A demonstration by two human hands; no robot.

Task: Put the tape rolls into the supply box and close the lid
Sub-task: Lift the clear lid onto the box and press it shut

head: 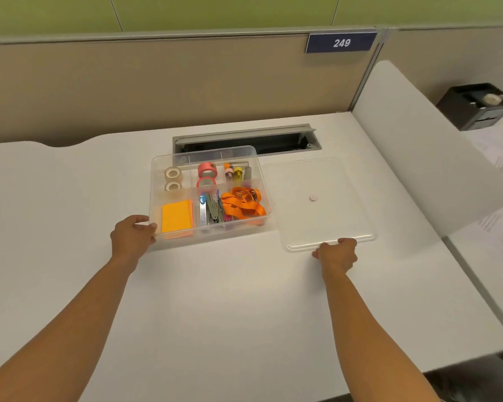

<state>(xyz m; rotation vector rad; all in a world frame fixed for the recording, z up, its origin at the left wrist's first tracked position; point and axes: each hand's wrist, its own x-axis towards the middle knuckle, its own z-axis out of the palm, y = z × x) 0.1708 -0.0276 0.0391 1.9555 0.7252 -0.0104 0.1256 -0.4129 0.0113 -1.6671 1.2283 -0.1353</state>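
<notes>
White desk (244, 300), black organizer (474, 111)

A single head-worn camera looked forward and down from above the counter (244, 300) (wide-angle, so edges bowed), close enough that both forearms entered from the bottom edge, with the partition wall (157, 82) filling the top.

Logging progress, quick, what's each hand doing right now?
Left hand: gripping the clear plastic supply box at its near-left corner.
Right hand: gripping the translucent flat lid.
</notes>
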